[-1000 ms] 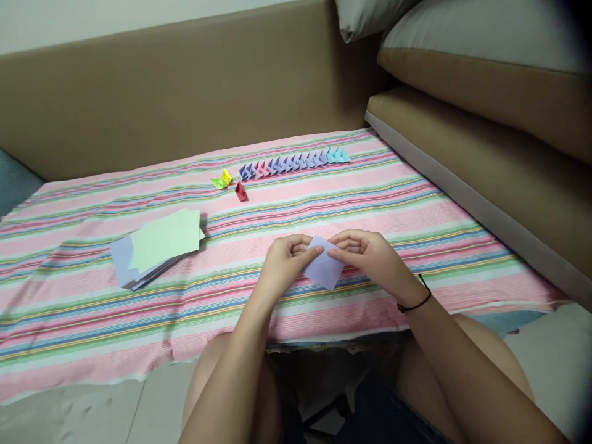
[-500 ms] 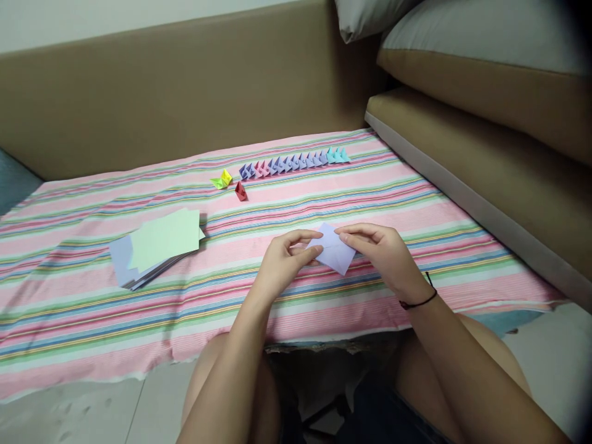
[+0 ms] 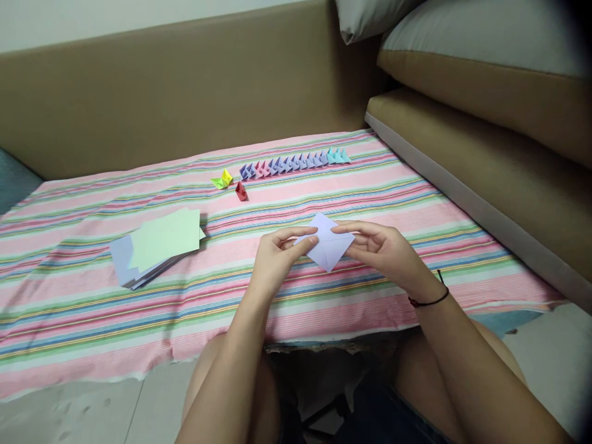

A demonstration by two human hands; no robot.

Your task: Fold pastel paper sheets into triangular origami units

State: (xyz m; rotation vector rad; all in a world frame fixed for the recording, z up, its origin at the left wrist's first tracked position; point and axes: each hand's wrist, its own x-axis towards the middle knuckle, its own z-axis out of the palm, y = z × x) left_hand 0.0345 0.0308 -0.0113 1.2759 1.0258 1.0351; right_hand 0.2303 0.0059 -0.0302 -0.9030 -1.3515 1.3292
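A pale purple sheet of origami paper [image 3: 327,246], folded into a small diamond with crease lines across it, is held above the striped cloth. My left hand [image 3: 280,250] pinches its left side, the thumb on top and part of the fingers behind. On the right side, my right hand [image 3: 382,246] grips the paper between the index finger and the thumb, whose tip is tucked behind the edge. A dark cord bracelet circles my right wrist.
Striped cloth [image 3: 222,314] covers the seat. To the left lies a stack of green and purple paper [image 3: 166,237]. Farther back stand a row of folded paper pieces [image 3: 293,164], a yellow-green one [image 3: 222,179] and a red one [image 3: 241,191]. Cushions [image 3: 462,135] are piled at right.
The folded paper has turned and shifted slightly left, so its creased face shows more fully. My right thumb has gone from the front of the paper to behind its edge.
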